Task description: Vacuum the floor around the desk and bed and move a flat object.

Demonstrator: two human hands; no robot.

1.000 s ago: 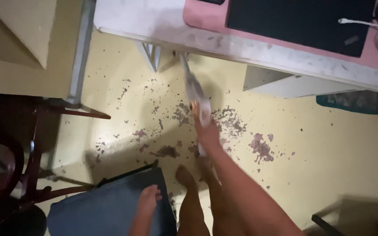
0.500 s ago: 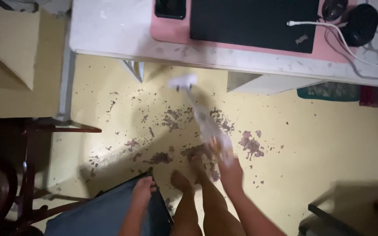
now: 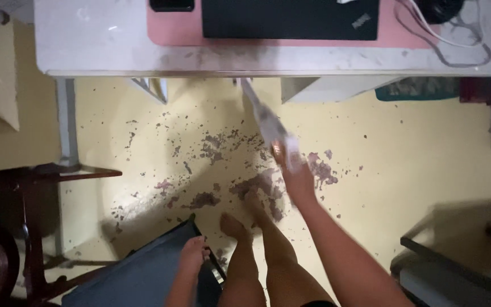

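1. Right hand (image 3: 298,181) is wrapped in a closed fist around the near end of a white handheld vacuum (image 3: 268,122); the view is motion-blurred, so single fingers cannot be told apart.
2. The vacuum's long axis runs from about 5 o'clock at the hand to 11 o'clock at the nozzle. The nozzle points away from the person and reaches under the front edge of the white desk (image 3: 86,51).
3. The vacuum is over the yellow floor (image 3: 416,148), above the patch of dark worn spots (image 3: 245,187).
4. Left hand (image 3: 193,253) rests flat, fingers loosely spread, on the blue chair seat (image 3: 143,273) at 7 o'clock.
5. The bare feet (image 3: 240,219) stand just at 6 o'clock of the spots.
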